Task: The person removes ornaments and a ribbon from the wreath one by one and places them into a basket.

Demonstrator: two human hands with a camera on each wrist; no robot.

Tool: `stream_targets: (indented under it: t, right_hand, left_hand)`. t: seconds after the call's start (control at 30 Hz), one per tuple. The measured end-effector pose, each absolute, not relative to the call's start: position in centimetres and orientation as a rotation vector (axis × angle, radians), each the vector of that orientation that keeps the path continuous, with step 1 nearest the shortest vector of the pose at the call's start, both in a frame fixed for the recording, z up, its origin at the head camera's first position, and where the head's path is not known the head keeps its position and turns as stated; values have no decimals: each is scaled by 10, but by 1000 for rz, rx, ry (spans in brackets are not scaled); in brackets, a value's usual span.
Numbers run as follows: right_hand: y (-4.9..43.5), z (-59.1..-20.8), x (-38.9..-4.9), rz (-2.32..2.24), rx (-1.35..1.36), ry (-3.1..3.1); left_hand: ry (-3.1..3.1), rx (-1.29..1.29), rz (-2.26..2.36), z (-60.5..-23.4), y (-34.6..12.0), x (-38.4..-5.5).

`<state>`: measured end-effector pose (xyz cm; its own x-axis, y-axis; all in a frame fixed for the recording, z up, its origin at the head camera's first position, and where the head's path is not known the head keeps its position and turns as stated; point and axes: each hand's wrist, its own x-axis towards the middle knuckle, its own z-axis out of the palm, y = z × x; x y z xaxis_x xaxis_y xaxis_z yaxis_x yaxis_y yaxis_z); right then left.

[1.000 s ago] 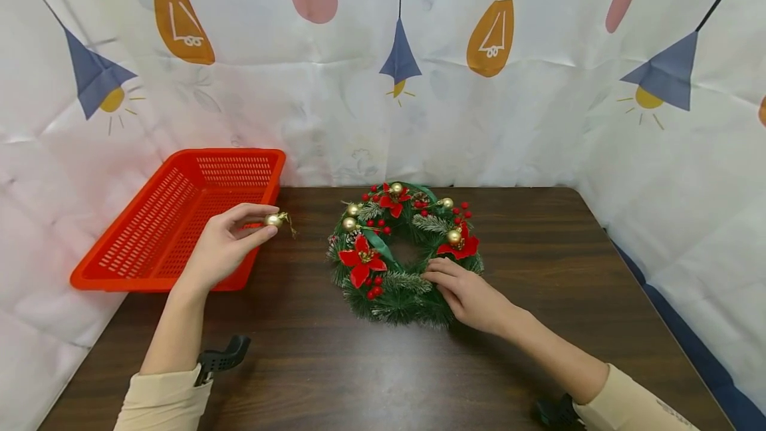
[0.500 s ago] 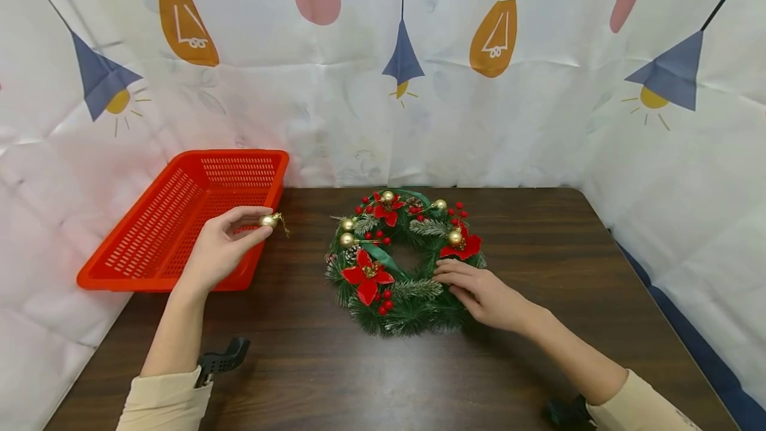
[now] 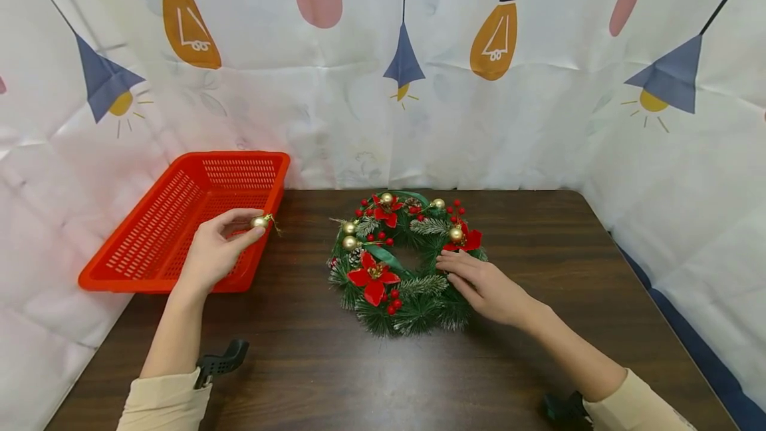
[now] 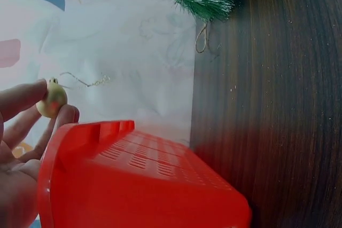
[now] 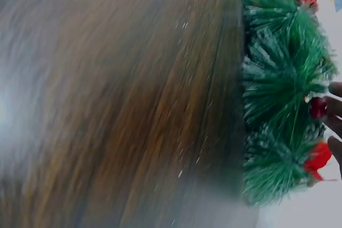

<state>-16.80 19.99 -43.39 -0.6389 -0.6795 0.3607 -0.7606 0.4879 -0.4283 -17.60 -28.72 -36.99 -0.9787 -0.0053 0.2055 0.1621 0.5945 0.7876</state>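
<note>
My left hand (image 3: 215, 248) pinches a small gold bauble (image 3: 260, 221) between thumb and fingers, over the near right rim of a red plastic basket (image 3: 96, 278). A thin gold string (image 4: 80, 80) trails from the bauble's cap in the left wrist view. At the middle of the table lies a green Christmas wreath (image 3: 419, 311) with red poinsettias (image 3: 374, 278), berries, pine cones, gold balls and a green ribbon. My right hand (image 3: 487, 288) rests on the wreath's right side with its fingers extended and relaxed, just below another poinsettia. Their tips lie among the needles, partly hidden.
The basket stands at the back left of the dark wooden table (image 3: 359, 384). Behind and beside the table hangs a white curtain (image 3: 335, 112) printed with lamps and bulbs. A loop of string (image 4: 201, 38) sticks out from the wreath in the left wrist view.
The wreath has turned a little counterclockwise, its front poinsettia shifting right and nearer. My right hand has moved slightly right and its fingers have straightened. My left hand has drifted left with the bauble.
</note>
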Motion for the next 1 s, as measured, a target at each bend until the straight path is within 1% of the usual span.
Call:
stream_targets:
  t: [0.23,0.4,1.0]
  right_hand:
    - [187,-430,-154,785,1247,-2563]
    - [179,-432,-150,723,1257,-2534]
    - [178,-438,-149,654,1212,-2557]
  left_hand:
    - [-2628,8,-1275,-374,-300,-179]
    - [-2659,115,-1179,-377,-306,-179]
    - [-2780,97,-1080,-382,-316,-183]
